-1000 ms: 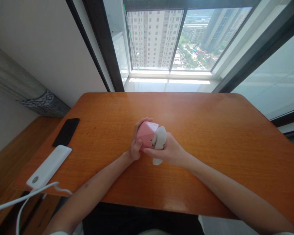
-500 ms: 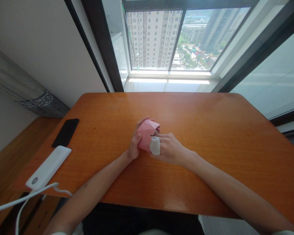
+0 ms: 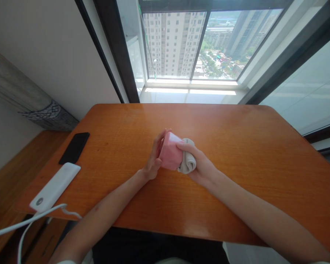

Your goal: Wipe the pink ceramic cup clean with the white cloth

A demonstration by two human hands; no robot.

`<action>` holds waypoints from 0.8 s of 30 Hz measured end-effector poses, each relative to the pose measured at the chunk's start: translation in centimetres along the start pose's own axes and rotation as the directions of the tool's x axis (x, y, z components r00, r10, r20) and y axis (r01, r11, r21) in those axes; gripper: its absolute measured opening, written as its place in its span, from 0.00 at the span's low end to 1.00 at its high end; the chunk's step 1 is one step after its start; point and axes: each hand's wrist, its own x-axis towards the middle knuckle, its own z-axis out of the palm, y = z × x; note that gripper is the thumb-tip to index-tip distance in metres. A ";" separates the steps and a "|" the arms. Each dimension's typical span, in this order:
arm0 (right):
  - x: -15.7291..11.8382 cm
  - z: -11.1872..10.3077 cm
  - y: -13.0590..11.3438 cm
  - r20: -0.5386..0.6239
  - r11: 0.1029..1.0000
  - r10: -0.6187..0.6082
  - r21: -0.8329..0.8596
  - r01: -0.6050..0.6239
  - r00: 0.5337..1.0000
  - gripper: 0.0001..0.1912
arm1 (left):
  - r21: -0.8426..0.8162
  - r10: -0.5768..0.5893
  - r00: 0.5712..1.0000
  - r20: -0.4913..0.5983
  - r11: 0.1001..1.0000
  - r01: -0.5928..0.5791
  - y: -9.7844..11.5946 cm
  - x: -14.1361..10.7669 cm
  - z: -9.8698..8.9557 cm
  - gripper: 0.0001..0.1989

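right hand (image 3: 199,163) shifted right | holds cloth (image 3: 188,162) | left hand (image 3: 153,163) cups pink container (image 3: 169,151)

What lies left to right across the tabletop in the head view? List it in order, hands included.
White power bank → left hand → pink faceted object → right hand

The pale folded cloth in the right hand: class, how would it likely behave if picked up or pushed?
The pale folded cloth is probably floppy: it shows soft creases where the right hand presses it. It is likely light for its size, being fabric. Pushed, it would probably crumple rather than roll, since its folds look uneven.
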 end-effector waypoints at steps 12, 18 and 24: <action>0.2 -1.3 1.7 0.215 0.725 -0.311 -0.576 0.377 0.926 0.21 | -0.028 -0.029 0.989 -0.147 0.999 0.025 -0.8 -0.7 0.4 0.47; 1.4 -3.1 2.1 0.757 -0.228 -0.433 -0.617 0.753 0.489 0.17 | -0.115 -0.025 0.991 -0.128 0.993 0.010 -0.8 -0.5 0.6 0.44; 1.5 -3.4 1.7 0.737 -0.222 -0.444 -0.641 0.735 0.509 0.13 | -0.059 -0.088 0.991 -0.096 0.995 0.083 -0.6 -0.6 -0.3 0.47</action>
